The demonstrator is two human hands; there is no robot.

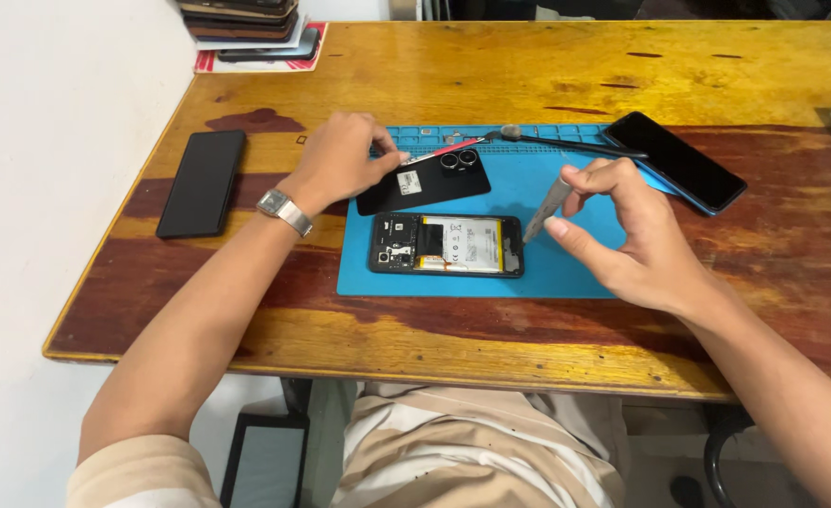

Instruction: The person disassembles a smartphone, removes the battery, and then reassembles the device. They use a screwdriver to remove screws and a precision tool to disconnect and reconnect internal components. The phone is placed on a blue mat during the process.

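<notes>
One opened phone on blue mat; R hand w/ screwdriver.

An opened black smartphone lies flat, battery exposed; a slim metal screwdriver slants toward its right end; its detached back cover lies just beyond.

Glossy varnished wood table — matt blue rubbery mat.

Phone repair bench: opened phone on blue work mat, stacked handsets.
</notes>
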